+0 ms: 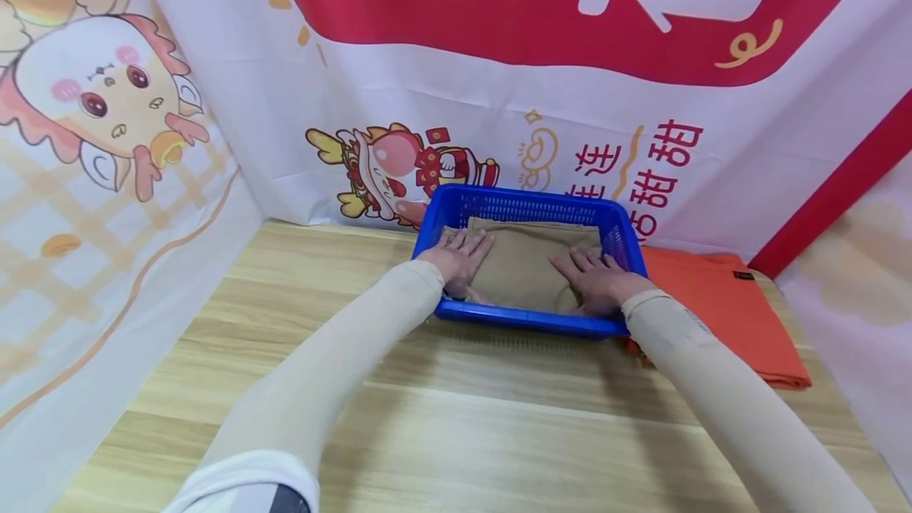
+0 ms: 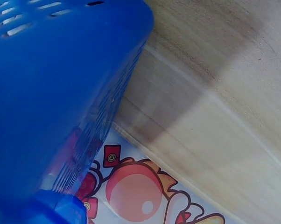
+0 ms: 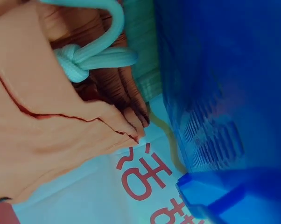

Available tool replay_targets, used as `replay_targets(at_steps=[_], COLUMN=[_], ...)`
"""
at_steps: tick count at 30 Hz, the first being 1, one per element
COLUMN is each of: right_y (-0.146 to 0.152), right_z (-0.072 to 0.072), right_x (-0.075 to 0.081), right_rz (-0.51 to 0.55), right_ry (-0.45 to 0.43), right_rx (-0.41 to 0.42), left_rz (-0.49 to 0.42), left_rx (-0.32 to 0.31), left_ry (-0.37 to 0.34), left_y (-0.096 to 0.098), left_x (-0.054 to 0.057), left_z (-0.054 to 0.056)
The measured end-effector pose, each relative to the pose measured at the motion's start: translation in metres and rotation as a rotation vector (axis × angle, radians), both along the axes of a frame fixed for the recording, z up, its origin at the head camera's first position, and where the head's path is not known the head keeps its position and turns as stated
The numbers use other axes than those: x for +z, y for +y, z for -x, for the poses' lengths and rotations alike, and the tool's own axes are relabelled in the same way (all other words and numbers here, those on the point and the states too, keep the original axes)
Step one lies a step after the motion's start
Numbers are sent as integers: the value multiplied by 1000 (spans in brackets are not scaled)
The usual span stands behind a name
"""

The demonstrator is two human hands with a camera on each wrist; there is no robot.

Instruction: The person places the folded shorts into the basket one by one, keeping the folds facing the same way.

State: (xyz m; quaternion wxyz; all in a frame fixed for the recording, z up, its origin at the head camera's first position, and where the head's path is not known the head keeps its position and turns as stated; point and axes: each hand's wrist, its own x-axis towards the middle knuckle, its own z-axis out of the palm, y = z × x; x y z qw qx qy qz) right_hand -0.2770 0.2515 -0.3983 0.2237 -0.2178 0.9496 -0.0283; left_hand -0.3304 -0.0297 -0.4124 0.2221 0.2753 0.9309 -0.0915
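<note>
A blue plastic basket (image 1: 527, 320) with slotted walls stands at the back of the table, against the printed sheet. Folded tan cloth (image 1: 526, 266) lies inside it. My left hand (image 1: 457, 258) rests on the left part of the cloth, fingers extended. On the cloth's right part lies my right hand (image 1: 602, 282), its fingers spread and fairly straight. Neither hand appears in its own wrist view; the basket wall (image 2: 56, 93) fills much of the left one, and the basket side (image 3: 224, 93) takes up the right edge of the other.
Right of the basket lies a folded orange garment (image 1: 720, 315) with a small black label. A knotted cord (image 3: 75, 63) shows on it in the right wrist view. Printed sheets (image 1: 285, 101) hang behind and at the sides of the wooden table (image 1: 285, 307).
</note>
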Motion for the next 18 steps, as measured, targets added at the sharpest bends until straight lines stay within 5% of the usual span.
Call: replay_targets(at_steps=[6,18], right_y=[-1,8], right_z=[-10,-36], right_x=[15,43], right_rz=[109,262], right_ry=[69,241], right_rx=[-10,-43], left_rz=[-65,-302], left_rx=[-18,-18], left_ry=[53,107], left_y=[-3,-17], left_x=[25,50], left_z=[-20,-37])
